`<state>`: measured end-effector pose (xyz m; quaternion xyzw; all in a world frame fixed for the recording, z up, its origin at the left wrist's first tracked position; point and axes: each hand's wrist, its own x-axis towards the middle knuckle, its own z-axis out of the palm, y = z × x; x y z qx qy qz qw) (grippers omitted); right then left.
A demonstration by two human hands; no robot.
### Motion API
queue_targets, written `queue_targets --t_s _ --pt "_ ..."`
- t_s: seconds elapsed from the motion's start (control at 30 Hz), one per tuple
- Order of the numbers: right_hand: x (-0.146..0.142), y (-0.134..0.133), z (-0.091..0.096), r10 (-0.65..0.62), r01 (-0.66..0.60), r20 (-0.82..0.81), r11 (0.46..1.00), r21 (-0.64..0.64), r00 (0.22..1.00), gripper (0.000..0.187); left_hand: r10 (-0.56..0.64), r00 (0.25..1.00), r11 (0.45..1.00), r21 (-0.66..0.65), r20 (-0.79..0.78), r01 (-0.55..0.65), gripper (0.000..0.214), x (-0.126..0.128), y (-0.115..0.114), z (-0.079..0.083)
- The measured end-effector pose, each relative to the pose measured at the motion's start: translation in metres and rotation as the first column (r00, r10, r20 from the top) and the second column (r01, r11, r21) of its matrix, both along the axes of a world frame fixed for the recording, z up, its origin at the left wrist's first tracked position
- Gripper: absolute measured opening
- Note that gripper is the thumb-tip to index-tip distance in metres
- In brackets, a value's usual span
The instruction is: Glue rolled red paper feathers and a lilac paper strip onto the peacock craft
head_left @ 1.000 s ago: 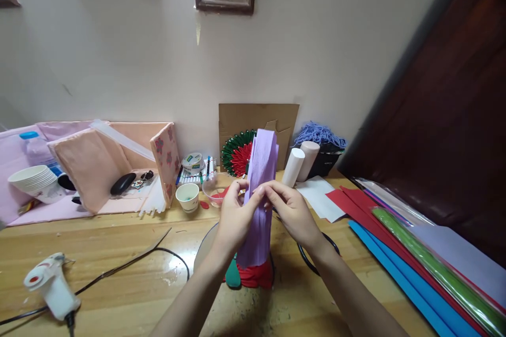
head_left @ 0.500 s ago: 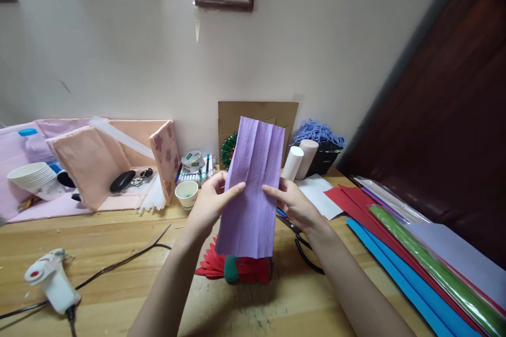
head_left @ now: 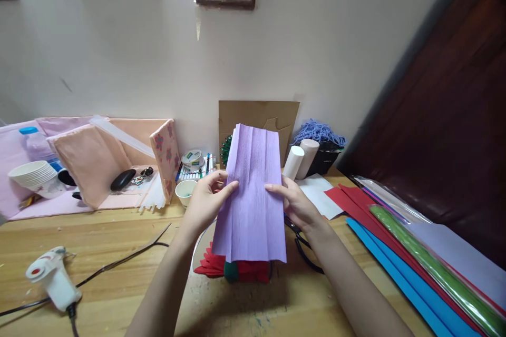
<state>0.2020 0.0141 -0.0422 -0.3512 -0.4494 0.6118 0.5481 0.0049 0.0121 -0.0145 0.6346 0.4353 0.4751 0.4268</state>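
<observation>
A creased sheet of purple crepe paper point(head_left: 253, 195) is held up over the table between both hands. My left hand point(head_left: 211, 197) pinches its left edge, thumb on the near face and fingers behind. On the right edge my right hand point(head_left: 294, 200) grips the paper the same way. Below the sheet lies a red and green paper piece point(head_left: 231, 269), partly covered by it. Black-handled scissors point(head_left: 304, 247) rest under my right wrist, half hidden. A paper cup point(head_left: 185, 192) stands just beyond my left hand.
A white glue gun point(head_left: 53, 279) with a black cord lies at the left. Behind it are pink padded panels point(head_left: 93, 163). Coloured paper sheets point(head_left: 395, 274) spread along the right side. White rolls point(head_left: 300, 160) and a cardboard sheet point(head_left: 259, 113) stand against the wall.
The purple crepe paper has tilted and spread a little wider, its top edge lower and its lower right corner farther right. Both hands keep their hold.
</observation>
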Motion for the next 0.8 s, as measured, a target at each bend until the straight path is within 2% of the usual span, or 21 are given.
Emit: queue_targets --t_s 0.17,0.37,0.43,0.53,0.7,0.8 --pt "0.000 0.007 -0.005 -0.058 0.056 0.032 0.996 0.067 0.998 0.046 0.148 0.985 0.989 0.033 -0.084 -0.145 0.020 -0.002 0.003 -0.002" --pt "0.005 0.013 -0.012 -0.199 0.190 0.112 0.978 0.084 0.974 0.035 0.162 0.982 0.986 0.053 -0.096 -0.157 0.016 -0.005 0.008 -0.006" --pt "0.008 0.014 -0.011 -0.239 0.223 0.155 0.968 0.116 0.959 0.033 0.148 0.986 0.988 0.058 -0.071 -0.144 0.013 -0.005 0.010 -0.008" --pt "0.012 0.013 -0.008 -0.240 0.205 0.219 0.964 0.171 0.946 0.032 0.107 0.992 0.990 0.103 -0.069 -0.100 0.007 -0.009 0.013 -0.009" --pt "0.016 0.010 -0.002 -0.191 0.135 0.318 0.972 0.191 0.929 0.034 -0.025 0.972 0.964 0.253 -0.234 0.086 0.017 -0.013 0.009 -0.007" --pt "0.016 0.004 0.005 -0.198 0.096 0.419 0.963 0.252 0.886 0.027 -0.038 0.970 0.950 0.291 -0.241 0.110 0.021 -0.010 0.004 -0.002"
